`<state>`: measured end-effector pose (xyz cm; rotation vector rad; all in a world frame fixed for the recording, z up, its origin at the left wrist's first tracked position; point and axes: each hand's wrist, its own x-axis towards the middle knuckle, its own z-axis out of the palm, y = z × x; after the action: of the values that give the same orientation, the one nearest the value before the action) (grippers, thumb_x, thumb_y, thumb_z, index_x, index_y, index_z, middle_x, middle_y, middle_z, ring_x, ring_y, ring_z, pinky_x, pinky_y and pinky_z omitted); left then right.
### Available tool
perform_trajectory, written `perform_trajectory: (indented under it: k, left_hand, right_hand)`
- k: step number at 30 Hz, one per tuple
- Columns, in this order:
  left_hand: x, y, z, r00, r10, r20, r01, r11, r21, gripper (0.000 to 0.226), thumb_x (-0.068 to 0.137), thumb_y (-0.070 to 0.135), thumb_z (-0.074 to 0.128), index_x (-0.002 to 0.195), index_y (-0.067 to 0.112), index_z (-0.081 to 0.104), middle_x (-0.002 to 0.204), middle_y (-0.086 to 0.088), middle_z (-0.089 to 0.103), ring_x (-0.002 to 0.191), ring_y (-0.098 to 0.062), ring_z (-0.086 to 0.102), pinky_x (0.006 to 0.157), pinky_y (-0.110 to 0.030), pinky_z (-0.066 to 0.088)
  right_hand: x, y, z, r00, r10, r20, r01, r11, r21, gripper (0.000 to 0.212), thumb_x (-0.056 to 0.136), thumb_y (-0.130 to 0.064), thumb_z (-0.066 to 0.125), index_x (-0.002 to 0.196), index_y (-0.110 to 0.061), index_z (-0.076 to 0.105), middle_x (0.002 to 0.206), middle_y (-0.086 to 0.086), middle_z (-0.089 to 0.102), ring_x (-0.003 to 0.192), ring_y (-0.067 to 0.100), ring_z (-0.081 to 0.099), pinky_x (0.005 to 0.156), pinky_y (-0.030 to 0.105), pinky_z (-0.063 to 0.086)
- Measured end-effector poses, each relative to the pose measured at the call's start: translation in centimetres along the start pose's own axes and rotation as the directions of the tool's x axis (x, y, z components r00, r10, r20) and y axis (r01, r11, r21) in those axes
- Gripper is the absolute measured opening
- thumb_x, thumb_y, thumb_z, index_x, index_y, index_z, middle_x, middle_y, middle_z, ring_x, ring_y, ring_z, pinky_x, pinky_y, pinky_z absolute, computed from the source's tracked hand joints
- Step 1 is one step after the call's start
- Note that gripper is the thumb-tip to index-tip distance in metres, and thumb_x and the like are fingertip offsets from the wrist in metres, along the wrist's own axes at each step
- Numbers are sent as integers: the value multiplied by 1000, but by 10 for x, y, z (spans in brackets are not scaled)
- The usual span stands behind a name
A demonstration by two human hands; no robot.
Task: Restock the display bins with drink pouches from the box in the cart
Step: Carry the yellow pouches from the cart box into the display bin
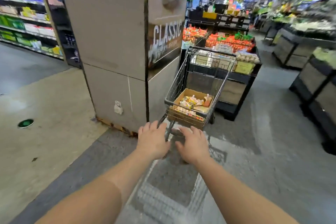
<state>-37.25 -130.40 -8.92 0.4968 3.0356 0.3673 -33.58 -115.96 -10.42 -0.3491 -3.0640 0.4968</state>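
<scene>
Left hand (151, 139) and right hand (194, 144) outstretched, fingers loose, gripping nothing. Brown cardboard box (190, 109) of blurred drink pouches (192, 102) inside grey wire cart (198, 85); handle hidden behind hands. Orange-filled display bins (229, 42) beyond, smeared.

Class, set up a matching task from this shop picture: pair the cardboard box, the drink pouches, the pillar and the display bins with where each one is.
Things:
1. cardboard box
2. drink pouches
3. pillar
4. display bins

Places:
A. left of the cart
B. inside the box
C. in the cart basket
D. beyond the cart, further down the aisle

Pairs: 1-C, 2-B, 3-A, 4-D
</scene>
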Motion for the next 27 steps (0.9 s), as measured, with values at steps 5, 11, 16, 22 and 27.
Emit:
perform_trajectory:
  k: [5,11,16,22,27]
  left_hand:
    - [100,25,24,992,120,39,-121,992,39,70,87,55,49,147,29,24,155,-3,27,142,-27,21,115,-43,17]
    - [234,58,66,988,146,55,-150,987,61,75,82,59,51,146,29,27,152,-3,32,140,-27,26,115,-45,22]
    - [347,80,78,994,96,60,-99,994,51,71,79,60,52,141,32,32,139,0,44,131,-25,38,108,-42,31]
    - [451,87,86,997,9,78,-8,1000,-19,66,82,56,57,140,30,38,143,1,43,133,-24,37,111,-40,29]
    - [531,72,117,981,-72,179,89,992,-86,69,81,55,59,141,30,37,142,2,45,132,-23,40,110,-42,32]
  right_hand:
    - [75,44,4,991,136,-3,-136,991,18,56,88,-48,52,141,-37,37,149,5,35,137,29,29,114,43,27]
    - [198,103,10,985,171,7,-172,984,39,61,86,-48,54,143,-34,37,149,4,36,137,28,29,114,42,27]
    - [312,153,-10,985,162,58,-165,985,41,57,87,-47,56,140,-35,40,141,4,42,133,28,35,109,42,33]
    - [430,187,-25,981,144,129,-153,986,62,57,90,-44,56,142,-30,39,142,4,43,131,28,39,105,42,40]
    - [505,203,-3,959,146,244,-174,980,95,59,91,-43,56,144,-29,35,147,2,39,133,27,38,106,42,40]
